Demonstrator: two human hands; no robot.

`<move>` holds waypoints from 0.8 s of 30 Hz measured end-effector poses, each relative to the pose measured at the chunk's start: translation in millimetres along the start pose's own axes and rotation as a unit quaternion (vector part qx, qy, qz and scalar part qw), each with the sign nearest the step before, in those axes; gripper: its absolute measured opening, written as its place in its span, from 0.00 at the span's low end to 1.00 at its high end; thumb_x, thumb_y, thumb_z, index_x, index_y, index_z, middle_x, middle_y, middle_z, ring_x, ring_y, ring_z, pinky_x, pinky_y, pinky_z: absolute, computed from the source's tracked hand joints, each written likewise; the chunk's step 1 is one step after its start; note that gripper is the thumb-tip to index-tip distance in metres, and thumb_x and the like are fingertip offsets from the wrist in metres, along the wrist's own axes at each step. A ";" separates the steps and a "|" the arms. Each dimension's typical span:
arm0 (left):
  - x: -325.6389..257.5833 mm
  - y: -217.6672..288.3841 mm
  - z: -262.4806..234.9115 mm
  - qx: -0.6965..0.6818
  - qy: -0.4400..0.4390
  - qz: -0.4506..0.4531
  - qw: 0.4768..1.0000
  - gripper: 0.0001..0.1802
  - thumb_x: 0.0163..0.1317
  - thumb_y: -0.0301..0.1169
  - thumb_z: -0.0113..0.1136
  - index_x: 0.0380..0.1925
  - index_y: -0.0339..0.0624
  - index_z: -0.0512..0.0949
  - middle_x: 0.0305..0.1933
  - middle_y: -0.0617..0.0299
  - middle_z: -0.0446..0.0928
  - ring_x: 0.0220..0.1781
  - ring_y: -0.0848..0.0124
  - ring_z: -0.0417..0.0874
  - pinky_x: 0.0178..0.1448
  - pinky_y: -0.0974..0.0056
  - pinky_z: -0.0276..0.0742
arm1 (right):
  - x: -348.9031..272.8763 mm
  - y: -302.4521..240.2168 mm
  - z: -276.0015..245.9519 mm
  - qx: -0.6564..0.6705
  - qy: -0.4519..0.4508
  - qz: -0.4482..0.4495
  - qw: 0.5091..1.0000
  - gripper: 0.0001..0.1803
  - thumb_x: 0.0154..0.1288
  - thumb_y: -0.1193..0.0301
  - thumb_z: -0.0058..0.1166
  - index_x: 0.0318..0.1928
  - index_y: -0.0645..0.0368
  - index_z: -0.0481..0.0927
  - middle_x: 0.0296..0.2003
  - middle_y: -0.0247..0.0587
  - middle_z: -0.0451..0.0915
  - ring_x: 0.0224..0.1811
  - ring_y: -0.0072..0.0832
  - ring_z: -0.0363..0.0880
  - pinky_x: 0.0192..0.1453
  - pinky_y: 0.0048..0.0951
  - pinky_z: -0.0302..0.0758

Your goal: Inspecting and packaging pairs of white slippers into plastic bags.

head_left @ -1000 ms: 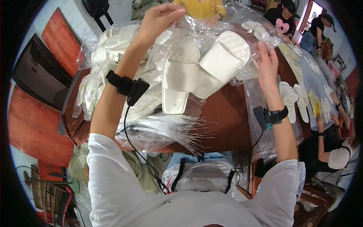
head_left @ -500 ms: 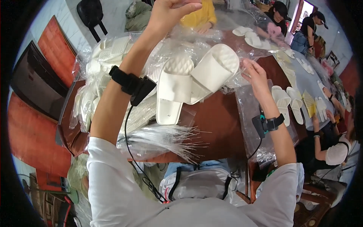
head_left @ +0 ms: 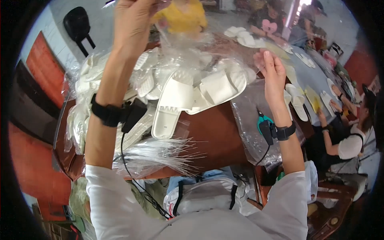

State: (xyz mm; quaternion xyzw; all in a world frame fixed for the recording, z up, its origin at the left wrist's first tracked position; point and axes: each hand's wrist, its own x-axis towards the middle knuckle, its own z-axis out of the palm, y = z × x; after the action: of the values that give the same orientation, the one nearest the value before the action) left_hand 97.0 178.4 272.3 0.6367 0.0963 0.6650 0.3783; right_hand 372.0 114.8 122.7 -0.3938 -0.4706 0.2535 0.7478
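Note:
A pair of white slide slippers (head_left: 176,94) lies overlapping on the brown tabletop in front of me, toes away, with a clear plastic bag (head_left: 186,46) spread over their far ends. My left hand (head_left: 134,20) is raised at the top edge, left of the slippers, its fingers pinched on the bag's film; its fingertips are partly cut off. Right of the slippers, my right hand (head_left: 274,72) pinches the bag's other side between thumb and fingers. Both wrists wear black straps with small devices.
Bagged white slippers (head_left: 86,86) are heaped at the left. Thin white ties (head_left: 172,156) lie near the front edge. Flat clear bags (head_left: 250,116) and a teal-and-black tool (head_left: 262,124) are by my right forearm. Other people sit across and to the right, with more slippers (head_left: 296,100).
My left hand has moved left and upward, stretching the plastic film over the slippers. The slippers appear slightly lower and further left, as the whole view has shifted.

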 end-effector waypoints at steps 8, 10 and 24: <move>-36.7 -2.9 24.2 0.043 0.047 -0.075 0.995 0.17 0.60 0.37 0.66 0.45 0.38 0.80 0.34 0.67 0.80 0.25 0.83 0.72 0.30 0.76 0.68 | -27.4 -48.3 -71.2 -0.104 -0.001 -0.017 0.994 0.12 0.71 0.65 0.50 0.38 0.61 0.78 0.24 0.27 0.73 0.23 0.13 0.69 0.25 0.17 0.64; -50.5 -28.5 31.2 0.089 0.040 -0.146 0.984 0.19 0.58 0.38 0.68 0.44 0.38 0.79 0.27 0.67 0.78 0.18 0.82 0.67 0.23 0.73 0.63 | -39.2 -44.4 -95.1 -0.154 0.012 0.023 0.988 0.12 0.70 0.64 0.52 0.33 0.59 0.76 0.20 0.24 0.68 0.17 0.11 0.63 0.19 0.17 0.58; -197.7 -190.4 75.1 0.001 -0.010 -0.581 0.814 0.20 0.57 0.41 0.69 0.38 0.36 0.77 0.30 0.62 0.75 0.25 0.76 0.75 0.29 0.69 0.73 | -99.3 34.6 -255.3 -0.311 -0.091 0.242 0.914 0.21 0.69 0.57 0.52 0.23 0.59 0.72 0.14 0.26 0.67 0.14 0.14 0.62 0.17 0.20 0.57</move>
State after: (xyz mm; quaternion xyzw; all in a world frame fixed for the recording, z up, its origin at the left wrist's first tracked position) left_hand 219.3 160.5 16.0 0.4694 0.4453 0.3146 0.6945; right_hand 559.8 -29.6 -19.0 -0.6838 -0.4817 0.3025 0.4571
